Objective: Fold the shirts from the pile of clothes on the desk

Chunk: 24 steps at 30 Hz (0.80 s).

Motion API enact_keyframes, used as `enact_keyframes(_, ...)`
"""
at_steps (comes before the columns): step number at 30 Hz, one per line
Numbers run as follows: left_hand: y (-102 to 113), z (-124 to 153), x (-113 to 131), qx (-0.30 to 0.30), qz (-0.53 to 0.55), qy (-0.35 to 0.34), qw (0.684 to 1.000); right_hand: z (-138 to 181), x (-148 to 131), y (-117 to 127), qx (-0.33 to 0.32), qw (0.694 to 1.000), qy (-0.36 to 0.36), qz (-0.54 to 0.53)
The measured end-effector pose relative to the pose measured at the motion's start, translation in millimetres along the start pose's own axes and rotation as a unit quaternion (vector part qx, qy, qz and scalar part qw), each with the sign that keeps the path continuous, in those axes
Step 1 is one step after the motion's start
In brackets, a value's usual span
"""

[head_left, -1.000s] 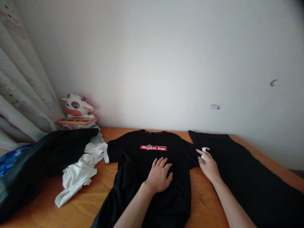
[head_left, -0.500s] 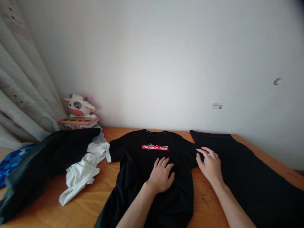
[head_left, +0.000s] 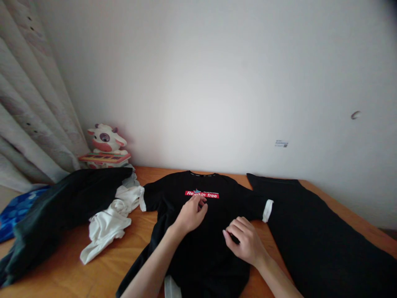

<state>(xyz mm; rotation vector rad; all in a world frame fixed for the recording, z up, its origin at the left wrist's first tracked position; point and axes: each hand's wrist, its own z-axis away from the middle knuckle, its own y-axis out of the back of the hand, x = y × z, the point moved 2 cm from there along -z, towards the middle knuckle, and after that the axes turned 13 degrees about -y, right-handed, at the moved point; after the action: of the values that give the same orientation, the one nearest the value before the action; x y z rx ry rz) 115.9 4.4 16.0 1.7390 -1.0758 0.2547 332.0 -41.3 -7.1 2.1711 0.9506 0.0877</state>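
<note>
A black T-shirt (head_left: 214, 231) lies spread on the wooden table, its neckline toward the wall. A red print reading "Remain free" (head_left: 211, 195) crosses its chest, and its right-hand sleeve ends in a white cuff (head_left: 267, 210). Just below the print, over the chest, is my left hand (head_left: 190, 213), fingers loosely curled and nothing seen in them. My right hand (head_left: 243, 239) is over the right side of the shirt's body, with a gap between thumb and bent fingers; it holds nothing visible. Whether either hand touches the cloth I cannot tell.
Left of the shirt lies a crumpled white garment (head_left: 107, 223) beside a dark garment (head_left: 68, 198) and blue patterned cloth (head_left: 21, 207). A cow-shaped toy keyboard (head_left: 107, 145) stands at the back left near the curtain (head_left: 34, 107). Flat black cloth (head_left: 316, 223) covers the right side.
My right hand has left the right sleeve and moved left and toward me, uncovering the white cuff. My left hand has shifted up and left, its fingers now more curled.
</note>
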Motion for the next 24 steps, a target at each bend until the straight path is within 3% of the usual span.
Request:
enact_keyframes(3,45,15,-15,-0.050,-0.115,-0.044,0.991,9,-21,3,-0.017,0.997,0.061,-0.042)
enact_keyframes(6,81,45,-50,-0.017,-0.219,-0.006,0.976,24,-43,1,-0.039,0.987,0.151,-0.031)
enact_keyframes(8,96,65,-76,0.009,-0.224,0.019,0.974,36,-56,-4,-0.050,0.978,0.202,-0.011)
enact_keyframes(11,103,87,-101,-0.025,-0.171,0.026,0.985,50,-71,-13,-0.046,0.972,0.227,-0.030)
enact_keyframes(15,94,91,-91,-0.069,-0.123,-0.028,0.990,53,-75,-14,-0.058,0.978,0.186,-0.080)
enact_keyframes(17,88,88,-79,-0.091,-0.099,-0.061,0.989,51,-69,-10,-0.087,0.980,0.102,-0.146)
enact_keyframes(20,84,86,-68,-0.056,-0.069,-0.063,0.994,49,-49,-8,-0.094,0.948,-0.142,-0.267)
enact_keyframes(22,85,86,-65,-0.017,-0.059,-0.051,0.997,50,-28,-10,-0.035,0.878,-0.336,-0.339)
enact_keyframes(24,88,87,-64,0.001,-0.053,-0.059,0.997,50,-8,-15,0.009,0.785,-0.472,-0.400)
